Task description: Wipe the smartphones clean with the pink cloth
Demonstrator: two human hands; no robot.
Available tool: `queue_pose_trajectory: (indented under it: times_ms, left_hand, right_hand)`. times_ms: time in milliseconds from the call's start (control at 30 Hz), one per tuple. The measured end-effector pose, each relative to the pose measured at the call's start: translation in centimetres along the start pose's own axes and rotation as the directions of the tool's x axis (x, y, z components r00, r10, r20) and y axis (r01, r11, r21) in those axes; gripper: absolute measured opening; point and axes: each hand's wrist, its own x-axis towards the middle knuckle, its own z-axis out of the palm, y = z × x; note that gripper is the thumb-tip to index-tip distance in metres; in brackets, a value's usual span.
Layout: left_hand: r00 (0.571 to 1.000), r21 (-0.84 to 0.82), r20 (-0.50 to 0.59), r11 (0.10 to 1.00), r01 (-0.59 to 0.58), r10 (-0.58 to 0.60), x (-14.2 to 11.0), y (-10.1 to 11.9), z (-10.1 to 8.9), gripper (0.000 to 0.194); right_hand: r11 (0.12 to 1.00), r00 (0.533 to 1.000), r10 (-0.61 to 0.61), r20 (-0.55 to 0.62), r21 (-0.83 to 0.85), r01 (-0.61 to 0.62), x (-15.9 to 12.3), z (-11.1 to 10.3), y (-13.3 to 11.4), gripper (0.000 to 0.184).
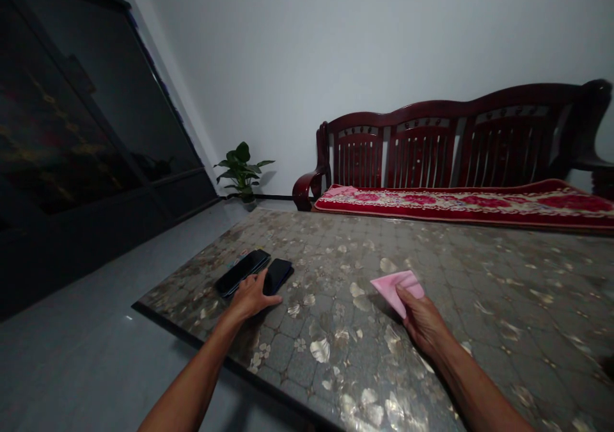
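My left hand rests at the near ends of two dark phones, thumb and index finger spread apart. The larger black phone lies flat to its left, partly behind my fingers. Just beyond the index finger is the smaller dark phone, with a bluish edge; its near end is hidden by my hand. On the right, my right hand is closed on a folded pink cloth, pinched between thumb and fingers, low over the patterned tabletop.
The table's dark edge runs along the near left side, with pale floor beyond it. A dark red wooden bench with a red floral cover stands behind the table. A leafy potted plant sits by the wall.
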Motion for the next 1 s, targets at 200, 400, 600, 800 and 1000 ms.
queue_pose_trajectory:
  times_ms: [200,400,600,800,1000]
  left_hand:
    - [0.997,0.088,-0.081,0.996,0.003,0.004,-1.2,-0.8,2.4,0.071]
    - [0.973,0.013,-0.233,1.000,0.008,-0.005,-1.4,0.2,3.0,0.062]
    - [0.975,-0.020,-0.221,1.000,-0.023,0.018,0.5,3.7,3.2,0.065]
    - [0.978,-0.057,-0.207,0.997,-0.049,0.036,2.4,8.3,4.7,0.067]
    - [0.980,-0.071,-0.189,0.994,-0.080,0.066,2.6,6.3,2.2,0.080]
  right_hand:
    - [1.000,0.999,0.016,-0.030,-0.006,-0.017,-0.5,0.1,-0.2,0.045]
    - [1.000,0.999,0.024,-0.027,-0.009,-0.025,-0.5,0.4,-0.1,0.041]
    - [1.000,0.998,0.017,-0.059,-0.009,-0.017,-0.3,0.5,-0.1,0.041]
    - [0.999,0.999,0.031,-0.031,-0.017,-0.032,-0.4,0.4,-0.1,0.046]
    - [0.999,1.000,0.024,-0.011,-0.038,-0.025,-0.3,0.0,0.0,0.037]
